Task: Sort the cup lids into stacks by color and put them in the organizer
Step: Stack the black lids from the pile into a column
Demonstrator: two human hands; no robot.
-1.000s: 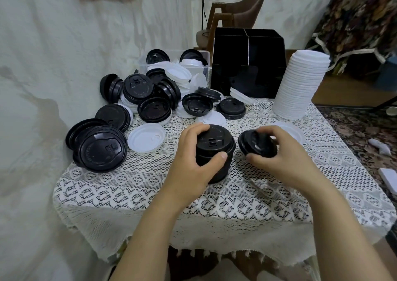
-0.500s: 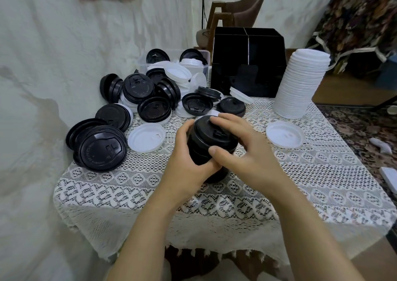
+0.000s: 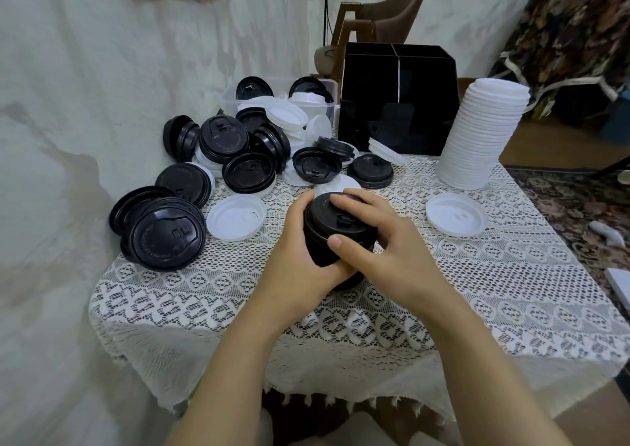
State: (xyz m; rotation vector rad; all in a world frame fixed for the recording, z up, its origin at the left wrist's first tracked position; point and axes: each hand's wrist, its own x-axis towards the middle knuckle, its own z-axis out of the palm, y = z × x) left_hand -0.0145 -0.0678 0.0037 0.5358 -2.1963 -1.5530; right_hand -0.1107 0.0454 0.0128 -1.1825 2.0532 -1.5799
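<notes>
Head view. White lid stack (image 3: 477,132) stands tall at the far right edge of the table (image 3: 204,309); organizer (image 3: 395,105) beside it (insides hidden). Loose lids (image 3: 238,159) heaped far left, unsorted. Roughly halfway, I judge. Black lid stack (image 3: 335,231) mid-table, short: left hand (image 3: 300,251) wraps its side, right hand (image 3: 385,244) curls over its top, thumb on near rim.

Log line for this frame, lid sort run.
step: color stacking | left hand: grips black lid stack | right hand: holds stack top | white lid stack: beside organizer
</notes>
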